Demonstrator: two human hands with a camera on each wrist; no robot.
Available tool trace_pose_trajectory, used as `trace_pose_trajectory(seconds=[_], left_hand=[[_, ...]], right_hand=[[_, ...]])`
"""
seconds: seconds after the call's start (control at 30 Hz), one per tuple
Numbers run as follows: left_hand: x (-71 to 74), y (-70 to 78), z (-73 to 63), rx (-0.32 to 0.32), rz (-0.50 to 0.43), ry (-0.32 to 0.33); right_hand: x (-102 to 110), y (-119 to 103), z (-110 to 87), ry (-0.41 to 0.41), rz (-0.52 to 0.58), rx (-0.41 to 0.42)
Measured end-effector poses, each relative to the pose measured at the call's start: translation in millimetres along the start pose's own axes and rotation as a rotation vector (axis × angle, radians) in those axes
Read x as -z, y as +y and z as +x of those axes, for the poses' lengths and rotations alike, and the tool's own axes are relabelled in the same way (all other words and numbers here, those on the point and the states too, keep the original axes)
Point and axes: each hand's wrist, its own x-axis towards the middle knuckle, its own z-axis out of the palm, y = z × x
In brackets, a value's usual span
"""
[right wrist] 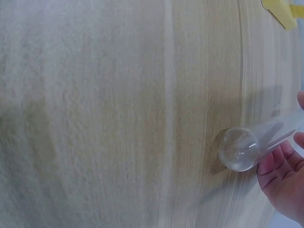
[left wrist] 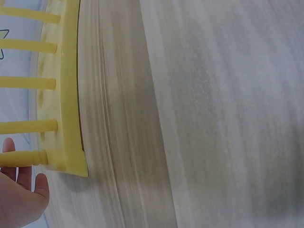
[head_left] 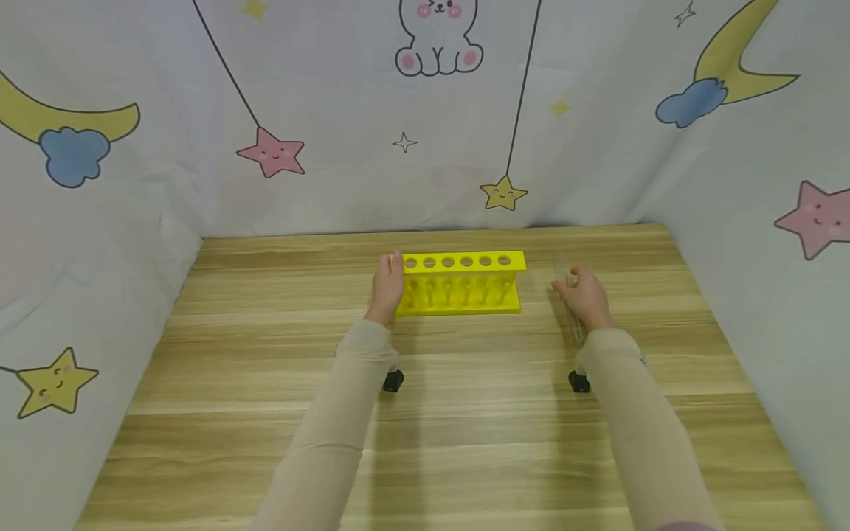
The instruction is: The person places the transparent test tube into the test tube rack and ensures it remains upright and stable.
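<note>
A yellow test tube rack [head_left: 458, 310] stands toward the back of the table, with a row of round holes along its top and a row of pegs below. My left hand [head_left: 387, 289] grips the rack's left end. In the left wrist view, fingers of that hand [left wrist: 21, 202] curl around the end post. To the right of the rack, my right hand [head_left: 586, 296] holds a clear test tube [head_left: 575, 328]. The right wrist view has the tube's rounded end [right wrist: 240, 149] facing the camera, low over the table, with the thumb and fingers of the hand [right wrist: 285, 185] around its farther part.
The wood-grain table [head_left: 478, 442] reaches back to a white curtain [head_left: 345, 184] printed with stars, moons and a bear, which also hangs along both sides. A black wrist device [head_left: 393, 381] shows below the left sleeve, and another black device [head_left: 580, 382] by the right sleeve.
</note>
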Motion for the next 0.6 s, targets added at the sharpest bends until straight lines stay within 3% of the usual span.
trace_pose_trajectory(seconds=[0.27,0.6], left_hand=[[1.2,2.2,-2.7,-0.016,0.027,0.003],[1.2,3.0,-2.6,0.008,0.012,-0.002]], right_hand=[[0.1,-1.6,-0.8,0.002,-0.002,-0.004],[-0.7,-2.8,-0.9,-0.003,-0.019,-0.028]])
